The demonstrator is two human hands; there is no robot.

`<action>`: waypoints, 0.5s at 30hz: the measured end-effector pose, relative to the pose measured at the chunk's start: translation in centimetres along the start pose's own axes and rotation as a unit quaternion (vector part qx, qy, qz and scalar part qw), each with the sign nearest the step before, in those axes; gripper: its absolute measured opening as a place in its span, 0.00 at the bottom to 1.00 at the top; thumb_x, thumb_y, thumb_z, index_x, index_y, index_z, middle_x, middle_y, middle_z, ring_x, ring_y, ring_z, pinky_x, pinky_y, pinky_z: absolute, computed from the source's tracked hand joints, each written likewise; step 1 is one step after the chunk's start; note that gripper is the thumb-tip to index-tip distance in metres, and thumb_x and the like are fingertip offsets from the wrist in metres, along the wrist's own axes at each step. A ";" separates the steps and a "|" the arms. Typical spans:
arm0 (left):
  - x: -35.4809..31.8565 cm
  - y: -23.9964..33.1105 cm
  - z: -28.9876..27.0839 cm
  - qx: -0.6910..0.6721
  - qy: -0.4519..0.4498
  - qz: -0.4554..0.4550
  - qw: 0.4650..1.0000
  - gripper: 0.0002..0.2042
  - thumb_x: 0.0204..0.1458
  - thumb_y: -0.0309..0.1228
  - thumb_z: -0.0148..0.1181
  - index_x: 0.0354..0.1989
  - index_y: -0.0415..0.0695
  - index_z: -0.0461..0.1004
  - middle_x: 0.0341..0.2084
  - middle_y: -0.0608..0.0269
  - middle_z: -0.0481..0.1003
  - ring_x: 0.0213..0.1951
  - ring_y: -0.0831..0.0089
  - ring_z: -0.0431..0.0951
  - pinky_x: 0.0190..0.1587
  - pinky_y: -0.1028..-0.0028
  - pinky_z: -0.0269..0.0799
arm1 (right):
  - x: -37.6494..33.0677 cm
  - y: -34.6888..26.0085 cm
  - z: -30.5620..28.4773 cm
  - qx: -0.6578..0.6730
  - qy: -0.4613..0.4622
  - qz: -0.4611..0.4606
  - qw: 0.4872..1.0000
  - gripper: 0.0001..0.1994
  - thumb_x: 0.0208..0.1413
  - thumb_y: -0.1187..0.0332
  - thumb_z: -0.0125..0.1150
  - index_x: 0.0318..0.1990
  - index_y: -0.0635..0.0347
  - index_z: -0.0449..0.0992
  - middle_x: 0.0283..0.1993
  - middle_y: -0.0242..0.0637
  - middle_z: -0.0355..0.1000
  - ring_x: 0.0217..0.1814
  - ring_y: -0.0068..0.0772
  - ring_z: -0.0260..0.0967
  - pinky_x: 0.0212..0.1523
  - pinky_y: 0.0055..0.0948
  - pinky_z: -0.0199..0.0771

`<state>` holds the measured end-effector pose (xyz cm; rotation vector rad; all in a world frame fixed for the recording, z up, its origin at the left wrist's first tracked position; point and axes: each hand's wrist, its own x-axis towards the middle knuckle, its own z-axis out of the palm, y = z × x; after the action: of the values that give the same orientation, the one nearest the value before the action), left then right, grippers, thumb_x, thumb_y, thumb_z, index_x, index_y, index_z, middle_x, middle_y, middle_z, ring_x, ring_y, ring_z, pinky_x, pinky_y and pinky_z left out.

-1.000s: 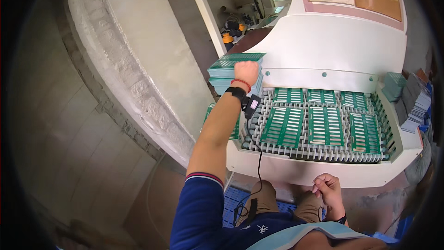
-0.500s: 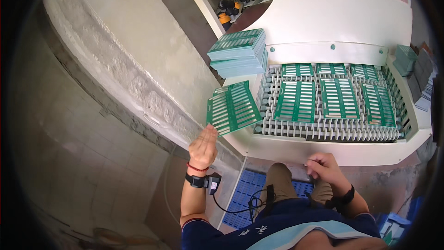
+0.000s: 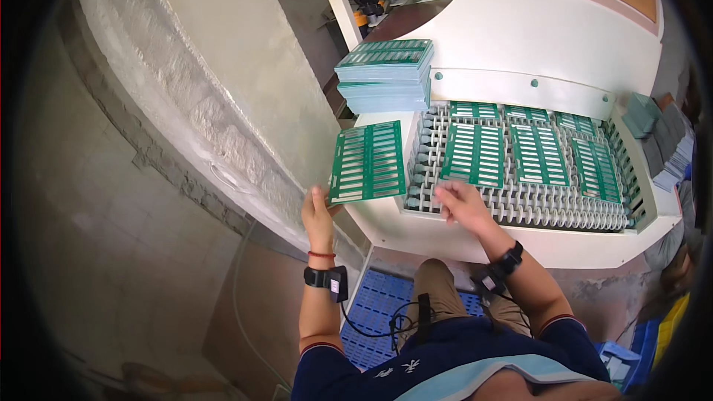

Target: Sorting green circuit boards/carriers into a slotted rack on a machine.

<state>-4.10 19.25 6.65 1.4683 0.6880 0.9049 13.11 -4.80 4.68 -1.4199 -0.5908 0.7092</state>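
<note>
The left hand [image 3: 318,215] gripped the near corner of a green board [image 3: 368,162], fingers closed on its edge. The board lay flat on the white table [image 3: 475,234], just left of the roller rack [image 3: 520,171]. The right hand [image 3: 462,204] rested open on the rack's near edge, holding nothing. More boards [image 3: 475,152] lay on the rack. A stack [image 3: 386,74] sat beyond the held board.
</note>
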 end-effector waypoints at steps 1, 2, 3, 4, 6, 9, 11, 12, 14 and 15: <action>0.4 -0.1 0.1 -0.052 -0.015 -0.048 0.997 0.25 0.60 0.41 0.38 0.51 0.25 0.57 0.39 0.40 0.71 0.34 0.58 0.78 0.33 0.67 0.79 | 1.0 -0.1 0.6 0.016 0.012 0.016 1.000 0.18 0.55 0.58 0.54 0.39 0.68 0.71 0.32 0.36 0.70 0.21 0.18 0.64 0.16 0.18 0.67; 0.8 -0.1 0.0 -0.052 -0.012 -0.049 0.997 0.25 0.60 0.41 0.38 0.51 0.25 0.57 0.39 0.40 0.71 0.34 0.58 0.78 0.33 0.67 0.79 | 1.8 -0.4 1.1 0.014 0.009 0.017 1.000 0.18 0.55 0.58 0.54 0.39 0.68 0.71 0.32 0.36 0.70 0.21 0.18 0.64 0.16 0.18 0.67; 1.1 0.3 0.3 -0.090 -0.043 -0.101 0.990 0.24 0.60 0.39 0.39 0.50 0.24 0.57 0.38 0.41 0.72 0.33 0.58 0.78 0.32 0.67 0.79 | 2.6 -0.9 1.6 0.022 0.010 0.056 0.998 0.20 0.55 0.56 0.55 0.40 0.70 0.70 0.33 0.37 0.71 0.21 0.19 0.65 0.15 0.19 0.68; 1.3 0.8 0.1 -0.126 -0.072 -0.150 0.978 0.23 0.60 0.37 0.39 0.49 0.23 0.57 0.36 0.41 0.72 0.32 0.58 0.78 0.30 0.67 0.79 | 3.3 -1.5 2.5 0.030 0.008 0.092 0.995 0.22 0.54 0.55 0.55 0.41 0.71 0.70 0.34 0.39 0.71 0.22 0.20 0.66 0.15 0.20 0.69; 1.6 0.5 -0.5 -0.125 -0.077 -0.162 0.976 0.20 0.59 0.34 0.39 0.48 0.24 0.59 0.35 0.43 0.73 0.31 0.59 0.79 0.29 0.68 0.80 | 3.7 -2.3 4.0 0.035 -0.004 0.102 0.994 0.21 0.54 0.57 0.56 0.38 0.74 0.72 0.31 0.40 0.72 0.22 0.24 0.69 0.15 0.22 0.70; 1.4 0.0 -0.8 -0.155 -0.094 -0.213 0.960 0.17 0.58 0.31 0.40 0.47 0.26 0.61 0.36 0.45 0.74 0.32 0.60 0.79 0.29 0.68 0.80 | 4.1 -1.8 5.1 0.003 0.006 0.063 0.998 0.17 0.53 0.62 0.58 0.37 0.73 0.73 0.26 0.39 0.72 0.17 0.22 0.67 0.14 0.20 0.69; 0.9 0.1 -0.7 -0.200 -0.112 -0.244 0.942 0.15 0.58 0.29 0.40 0.44 0.26 0.65 0.35 0.45 0.74 0.33 0.59 0.78 0.32 0.66 0.80 | 3.9 -1.3 4.7 0.004 0.019 0.064 0.998 0.16 0.53 0.64 0.57 0.38 0.73 0.73 0.26 0.39 0.72 0.17 0.22 0.67 0.14 0.20 0.69; 0.5 0.0 -0.7 -0.201 -0.111 -0.246 0.942 0.15 0.58 0.29 0.40 0.44 0.26 0.65 0.35 0.45 0.74 0.33 0.59 0.78 0.32 0.66 0.80 | 3.8 -1.3 4.5 0.005 0.024 0.061 0.998 0.15 0.53 0.65 0.57 0.38 0.73 0.73 0.25 0.39 0.73 0.17 0.21 0.67 0.14 0.20 0.68; -0.4 -0.1 -0.4 -0.221 -0.167 -0.254 0.927 0.15 0.58 0.28 0.40 0.47 0.29 0.63 0.40 0.45 0.73 0.38 0.59 0.77 0.34 0.66 0.80 | 2.9 -1.5 3.6 0.010 0.030 0.067 0.997 0.14 0.54 0.66 0.55 0.37 0.73 0.73 0.24 0.38 0.72 0.16 0.19 0.66 0.13 0.19 0.66; -1.2 0.3 -0.1 -0.221 -0.164 -0.256 0.927 0.15 0.58 0.28 0.40 0.47 0.29 0.63 0.40 0.45 0.73 0.38 0.59 0.77 0.34 0.66 0.80 | 2.2 -1.7 3.4 0.018 0.034 0.072 0.997 0.13 0.55 0.67 0.54 0.37 0.72 0.72 0.24 0.37 0.72 0.15 0.18 0.64 0.11 0.17 0.64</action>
<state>-4.89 18.25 6.73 0.9328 0.5332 0.3587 12.21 -0.92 6.49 -1.4581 -0.4243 0.7784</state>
